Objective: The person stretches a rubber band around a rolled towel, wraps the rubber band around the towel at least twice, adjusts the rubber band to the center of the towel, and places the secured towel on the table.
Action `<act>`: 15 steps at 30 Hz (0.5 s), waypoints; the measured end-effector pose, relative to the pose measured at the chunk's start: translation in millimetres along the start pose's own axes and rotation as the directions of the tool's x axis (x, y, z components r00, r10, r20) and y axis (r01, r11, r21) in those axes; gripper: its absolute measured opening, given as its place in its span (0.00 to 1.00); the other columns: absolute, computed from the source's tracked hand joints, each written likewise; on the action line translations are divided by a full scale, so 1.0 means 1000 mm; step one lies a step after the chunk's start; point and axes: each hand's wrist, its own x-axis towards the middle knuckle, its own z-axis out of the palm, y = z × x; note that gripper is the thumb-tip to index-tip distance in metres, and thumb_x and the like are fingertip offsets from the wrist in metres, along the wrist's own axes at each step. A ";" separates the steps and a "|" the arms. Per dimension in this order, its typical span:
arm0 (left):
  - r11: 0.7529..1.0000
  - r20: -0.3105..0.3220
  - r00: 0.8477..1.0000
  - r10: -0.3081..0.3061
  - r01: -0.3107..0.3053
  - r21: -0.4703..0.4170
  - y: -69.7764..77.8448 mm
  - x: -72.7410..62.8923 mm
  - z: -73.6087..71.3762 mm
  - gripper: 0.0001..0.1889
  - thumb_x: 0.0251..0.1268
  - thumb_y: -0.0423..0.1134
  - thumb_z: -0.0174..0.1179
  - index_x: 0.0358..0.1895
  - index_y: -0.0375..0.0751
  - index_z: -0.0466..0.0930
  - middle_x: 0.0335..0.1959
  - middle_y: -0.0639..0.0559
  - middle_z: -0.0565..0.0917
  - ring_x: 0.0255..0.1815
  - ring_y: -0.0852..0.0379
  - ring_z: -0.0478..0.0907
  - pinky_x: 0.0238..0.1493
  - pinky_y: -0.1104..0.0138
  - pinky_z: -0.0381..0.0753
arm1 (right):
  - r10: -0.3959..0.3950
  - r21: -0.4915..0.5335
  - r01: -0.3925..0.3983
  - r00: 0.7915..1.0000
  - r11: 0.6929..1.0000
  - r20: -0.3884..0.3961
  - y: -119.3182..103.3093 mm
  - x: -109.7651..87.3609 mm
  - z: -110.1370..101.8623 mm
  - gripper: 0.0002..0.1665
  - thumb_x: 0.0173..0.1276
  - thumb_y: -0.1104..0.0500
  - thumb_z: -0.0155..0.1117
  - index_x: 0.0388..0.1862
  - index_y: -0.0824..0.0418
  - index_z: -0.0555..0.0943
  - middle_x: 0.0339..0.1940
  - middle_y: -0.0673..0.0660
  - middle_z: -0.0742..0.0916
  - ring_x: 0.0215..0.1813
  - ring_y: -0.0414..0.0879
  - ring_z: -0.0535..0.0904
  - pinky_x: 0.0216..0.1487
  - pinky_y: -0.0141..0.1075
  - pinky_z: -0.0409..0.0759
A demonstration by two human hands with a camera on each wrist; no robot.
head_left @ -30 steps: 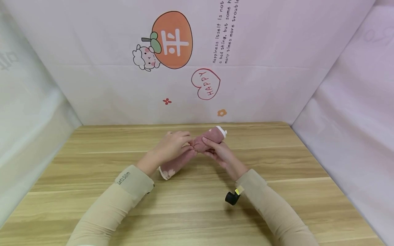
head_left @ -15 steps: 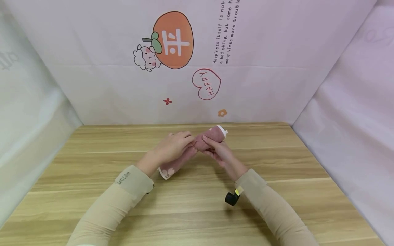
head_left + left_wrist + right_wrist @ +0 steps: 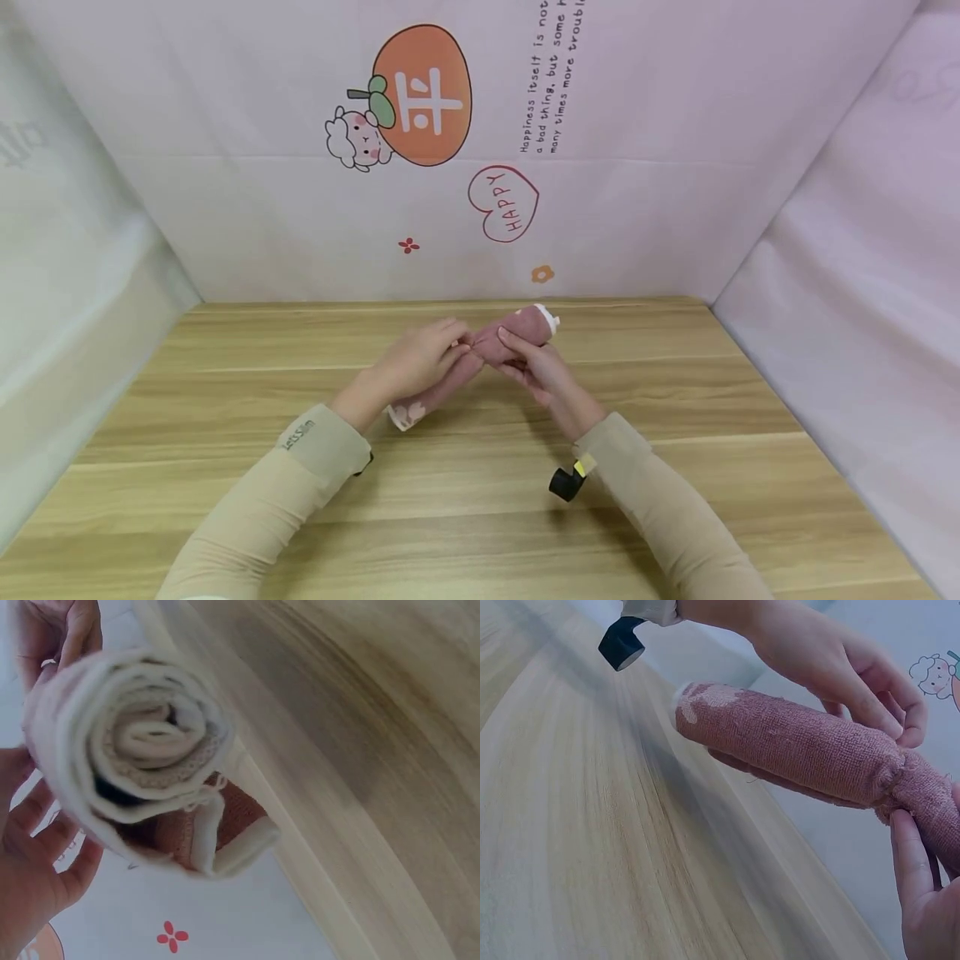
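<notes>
A dusty-pink terry towel (image 3: 525, 325), rolled into a tube with white edges, is drawn in tightly at its middle. My left hand (image 3: 423, 358) has its thumb and fingertips together at this narrow waist, pinching there. Beyond the waist, my right hand (image 3: 546, 375) grips the other half, thumb on top and fingers beneath. From the right wrist, the gathered folds of the towel (image 3: 780, 742) show between the left hand (image 3: 840, 671) and the right hand (image 3: 930, 907). The left wrist view faces the towel's spiral white end (image 3: 150, 742), which hides the left fingertips.
A wood-grain table (image 3: 450, 517) lies beneath both arms. Behind it stands a white printed backdrop (image 3: 300, 225), with pale cloth walls on either side. A small black wrist camera (image 3: 564, 483) hangs from the right cuff.
My left fingers stretched over the towel's waist, then drew back slightly into a pinch. The towel's right end has shifted a little right, and its left end has lifted slightly.
</notes>
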 end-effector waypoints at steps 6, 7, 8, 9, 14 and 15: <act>0.958 0.138 0.987 -0.078 0.113 -0.263 -0.008 -0.004 -0.001 0.14 0.80 0.44 0.56 0.62 0.44 0.73 0.56 0.47 0.83 0.58 0.49 0.80 0.59 0.54 0.78 | 0.001 -0.006 -0.001 0.999 1.000 0.048 -0.002 -0.002 -0.001 0.05 0.80 0.65 0.55 0.45 0.66 0.77 0.32 0.54 0.89 0.35 0.41 0.88 0.40 0.30 0.85; 0.940 0.174 0.980 -0.095 0.146 -0.308 -0.010 -0.005 -0.002 0.16 0.81 0.45 0.55 0.64 0.44 0.71 0.59 0.45 0.82 0.61 0.48 0.79 0.61 0.52 0.77 | 0.000 -0.012 0.001 0.998 1.000 0.061 -0.002 -0.002 -0.002 0.05 0.80 0.65 0.54 0.45 0.65 0.78 0.32 0.54 0.89 0.36 0.41 0.88 0.41 0.30 0.85; 0.921 0.209 0.972 -0.109 0.178 -0.346 -0.012 -0.006 -0.002 0.19 0.81 0.46 0.54 0.66 0.44 0.69 0.61 0.43 0.81 0.64 0.46 0.77 0.64 0.51 0.75 | -0.001 -0.015 0.002 0.997 1.000 0.073 -0.002 -0.003 -0.002 0.06 0.80 0.65 0.54 0.44 0.65 0.79 0.32 0.54 0.89 0.36 0.41 0.88 0.41 0.30 0.85; 0.904 0.244 0.962 -0.119 0.207 -0.375 -0.014 -0.007 -0.003 0.20 0.82 0.47 0.53 0.68 0.43 0.68 0.63 0.40 0.79 0.66 0.44 0.76 0.65 0.50 0.73 | -0.002 -0.018 0.004 0.996 1.000 0.087 -0.002 -0.003 -0.003 0.08 0.81 0.66 0.53 0.43 0.64 0.80 0.33 0.54 0.90 0.36 0.42 0.88 0.42 0.31 0.85; 0.853 0.354 0.924 -0.146 0.299 -0.429 -0.025 -0.013 -0.006 0.25 0.84 0.49 0.47 0.73 0.39 0.65 0.70 0.34 0.72 0.72 0.39 0.68 0.71 0.47 0.66 | -0.016 -0.010 0.017 0.992 1.000 0.125 -0.002 -0.004 -0.005 0.13 0.82 0.65 0.50 0.40 0.61 0.82 0.34 0.54 0.90 0.37 0.41 0.88 0.43 0.30 0.84; 0.846 0.370 0.917 -0.147 0.310 -0.433 -0.026 -0.014 -0.007 0.25 0.84 0.49 0.46 0.74 0.39 0.65 0.72 0.34 0.71 0.73 0.38 0.67 0.71 0.46 0.64 | -0.018 -0.007 0.019 0.991 1.000 0.132 -0.003 -0.004 -0.005 0.14 0.82 0.65 0.50 0.39 0.61 0.83 0.34 0.54 0.90 0.38 0.41 0.88 0.43 0.30 0.84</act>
